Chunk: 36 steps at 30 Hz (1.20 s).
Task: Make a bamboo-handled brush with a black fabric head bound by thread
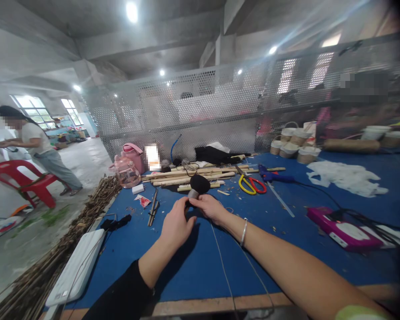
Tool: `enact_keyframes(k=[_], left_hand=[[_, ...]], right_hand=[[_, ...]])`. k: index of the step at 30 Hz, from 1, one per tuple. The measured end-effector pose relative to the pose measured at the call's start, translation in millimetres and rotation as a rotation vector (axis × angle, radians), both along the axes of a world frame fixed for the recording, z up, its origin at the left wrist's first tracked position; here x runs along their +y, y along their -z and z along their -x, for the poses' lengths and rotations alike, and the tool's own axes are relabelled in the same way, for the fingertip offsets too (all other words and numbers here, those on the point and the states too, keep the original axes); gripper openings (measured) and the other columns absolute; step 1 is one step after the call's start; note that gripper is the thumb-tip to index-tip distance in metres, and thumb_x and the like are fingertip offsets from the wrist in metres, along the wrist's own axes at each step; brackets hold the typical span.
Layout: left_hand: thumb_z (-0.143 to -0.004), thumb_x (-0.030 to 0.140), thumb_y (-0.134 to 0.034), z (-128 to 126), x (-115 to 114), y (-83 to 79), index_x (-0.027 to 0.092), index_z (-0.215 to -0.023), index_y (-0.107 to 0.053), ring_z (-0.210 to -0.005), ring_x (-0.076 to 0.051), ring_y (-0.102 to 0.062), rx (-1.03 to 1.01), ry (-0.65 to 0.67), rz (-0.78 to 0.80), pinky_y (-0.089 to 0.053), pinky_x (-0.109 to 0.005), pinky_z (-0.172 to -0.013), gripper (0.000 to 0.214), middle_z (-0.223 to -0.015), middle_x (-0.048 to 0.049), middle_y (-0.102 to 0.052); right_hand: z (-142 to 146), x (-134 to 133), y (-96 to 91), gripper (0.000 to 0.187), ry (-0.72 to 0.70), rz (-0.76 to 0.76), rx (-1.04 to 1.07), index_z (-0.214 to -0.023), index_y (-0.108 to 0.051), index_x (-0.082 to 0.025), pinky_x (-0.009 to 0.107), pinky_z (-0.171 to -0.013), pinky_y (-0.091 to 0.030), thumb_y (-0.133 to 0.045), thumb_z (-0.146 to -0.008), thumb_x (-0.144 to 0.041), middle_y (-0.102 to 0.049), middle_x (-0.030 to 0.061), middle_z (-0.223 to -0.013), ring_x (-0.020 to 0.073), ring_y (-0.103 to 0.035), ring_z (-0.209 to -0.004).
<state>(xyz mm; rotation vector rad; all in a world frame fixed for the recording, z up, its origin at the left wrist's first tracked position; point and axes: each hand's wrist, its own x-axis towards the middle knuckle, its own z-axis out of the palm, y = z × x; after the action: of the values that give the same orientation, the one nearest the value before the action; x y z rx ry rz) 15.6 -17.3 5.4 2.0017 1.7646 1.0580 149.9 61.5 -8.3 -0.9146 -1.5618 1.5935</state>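
Observation:
Over the middle of the table, both hands are at a small piece with a dark, rounded black head (200,183) and a short grey cylindrical base (193,194). My left hand (177,224) has its fingertips curled against the base from the left, its thumb standing lower and apart. From the right, my right hand (212,208) pinches the same base, thumb on the near side; some of its fingers are hidden behind. A thin pale cord (222,258) runs from below the right hand down to the table's front edge. What exactly the piece is cannot be made out.
Wooden sticks (173,180), yellow-and-red-handled scissors (251,184) and a blue glue gun (275,176) lie beyond the hands. A magenta box (343,229) with cables sits right. A white power bank (76,266) lies left. Another person (36,142) stands far left by a red chair (30,180).

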Motion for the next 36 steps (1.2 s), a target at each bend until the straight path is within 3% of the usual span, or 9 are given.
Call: enact_keyframes(k=[5, 10, 13, 21, 25, 30, 32, 34, 36], left_hand=[[-0.076, 0.014, -0.053, 5.8, 5.7, 1.6, 0.018, -0.103, -0.057, -0.085, -0.019, -0.061, 0.019, -0.007, -0.042, -0.044, -0.031, -0.079, 0.027, -0.098, -0.0076, -0.065], [-0.079, 0.027, -0.056, 12.5, 8.0, -3.8, 0.017, -0.095, -0.062, -0.067, -0.016, -0.06, -0.21, -0.024, -0.136, -0.044, -0.027, -0.068, 0.02, -0.079, -0.0057, -0.067], [-0.078, 0.032, -0.058, 12.8, 7.7, -8.4, 0.016, -0.093, -0.062, -0.062, -0.015, -0.06, -0.36, -0.053, -0.106, -0.045, -0.025, -0.063, 0.023, -0.072, -0.0039, -0.066], [-0.062, 0.039, -0.073, 4.0, 5.9, -19.5, 0.014, -0.087, -0.053, -0.053, -0.01, -0.059, -0.958, 0.048, 0.178, -0.049, -0.022, -0.052, 0.041, -0.066, 0.0013, -0.061], [-0.057, 0.039, -0.077, 0.7, 0.0, -26.8, 0.013, -0.079, -0.054, -0.05, -0.007, -0.056, -1.111, 0.142, 0.282, -0.047, -0.018, -0.046, 0.042, -0.068, 0.0, -0.062], [-0.061, 0.032, -0.076, 5.8, 1.7, -26.2, 0.012, -0.078, -0.057, -0.049, -0.005, -0.054, -1.205, 0.264, 0.464, -0.044, -0.014, -0.042, 0.032, -0.068, -0.0011, -0.062], [-0.066, 0.03, -0.072, 9.4, 5.1, -24.2, 0.012, -0.082, -0.059, -0.05, -0.006, -0.055, -1.215, 0.292, 0.558, -0.044, -0.014, -0.043, 0.028, -0.07, -0.0025, -0.062], [-0.07, 0.031, -0.068, 11.9, 8.3, -20.7, 0.012, -0.087, -0.06, -0.055, -0.009, -0.059, -1.173, 0.283, 0.653, -0.047, -0.017, -0.048, 0.027, -0.075, -0.0058, -0.064], [-0.074, 0.034, -0.065, 12.1, 10.1, -15.2, 0.012, -0.092, -0.059, -0.058, -0.012, -0.061, -1.02, 0.17, 0.626, -0.048, -0.021, -0.052, 0.029, -0.079, -0.0083, -0.066]], right_hand=[[-0.1, -4.3, -6.1, 0.044, 0.041, -0.049, -0.009, -0.069, -0.059, -0.012, 0.022, -0.047, -0.029, -0.068, -0.065, -0.054, -0.047, -0.0034, -0.047, 0.0092, -0.042, -0.047], [-2.3, -7.5, -14.4, 0.037, 0.041, -0.114, 0.077, -0.067, -0.055, -0.015, 0.022, -0.042, -0.019, -0.062, -0.07, -0.052, -0.035, -0.008, -0.043, 0.0061, -0.027, -0.04], [-4.6, -8.2, -18.8, 0.033, 0.072, -0.116, 0.097, -0.063, -0.055, -0.016, 0.023, -0.041, -0.015, -0.065, -0.067, -0.047, -0.035, -0.008, -0.043, 0.0056, -0.024, -0.039], [-4.3, -8.6, -25.5, 0.031, 0.024, -0.067, 0.13, -0.062, -0.058, -0.015, 0.023, -0.038, -0.011, -0.067, -0.064, -0.045, -0.033, -0.009, -0.038, 0.0049, -0.022, -0.035], [-5.8, -6.1, -25.1, 0.033, -0.041, -0.02, 0.202, -0.061, -0.051, -0.017, 0.022, -0.035, -0.009, -0.07, -0.063, -0.044, -0.032, -0.0101, -0.037, 0.0038, -0.019, -0.033], [-14.7, -1.9, -24.4, 0.038, -0.194, 0.042, 0.261, -0.085, -0.054, -0.018, 0.021, -0.034, -0.007, -0.074, -0.062, -0.04, -0.029, -0.0129, -0.041, 0.0032, -0.014, -0.033], [-17.0, -0.4, -21.7, 0.038, -0.261, 0.076, 0.251, -0.084, -0.055, -0.017, 0.021, -0.034, -0.007, -0.073, -0.063, -0.042, -0.028, -0.0128, -0.041, 0.0032, -0.013, -0.034], [-16.1, 0.4, -17.2, 0.036, -0.249, 0.099, 0.223, -0.08, -0.054, -0.016, 0.02, -0.034, -0.008, -0.073, -0.063, -0.042, -0.027, -0.0127, -0.04, 0.0031, -0.013, -0.035], [-11.9, 0.1, -11.9, 0.036, -0.157, 0.121, 0.174, -0.076, -0.052, -0.016, 0.02, -0.033, -0.007, -0.073, -0.062, -0.042, -0.027, -0.0129, -0.04, 0.0031, -0.014, -0.034]])
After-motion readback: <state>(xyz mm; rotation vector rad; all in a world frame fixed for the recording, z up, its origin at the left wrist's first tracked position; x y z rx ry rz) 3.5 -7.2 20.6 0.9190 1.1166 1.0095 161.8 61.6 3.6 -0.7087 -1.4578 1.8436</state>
